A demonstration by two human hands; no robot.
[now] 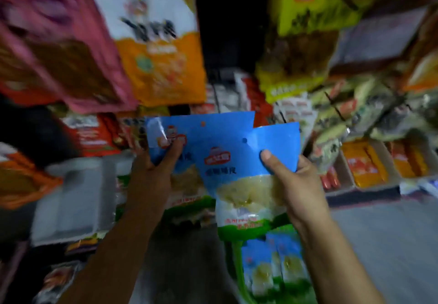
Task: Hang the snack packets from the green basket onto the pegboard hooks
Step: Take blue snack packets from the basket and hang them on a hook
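Two blue-topped snack packets with green bottoms are held up in front of me, overlapping. My left hand (156, 173) grips the rear packet (201, 130) near its upper left corner, thumb over its red logo. The front packet (239, 185) is pinched at its upper right edge by my right hand (294, 180), thumb on the blue face. Each packet has a small hang hole near its top. Below, the green basket (239, 273) holds more of the same packets (277, 265). The pegboard itself is hidden behind hanging goods.
Blurred hanging bags fill the top: pink (59, 43), white-and-orange (161, 43), yellow-green (305, 31). A dark gap (227, 19) lies between them. Red packets (94, 135) hang at left, boxes of orange snacks (365, 164) at right, grey floor (384, 244) lower right.
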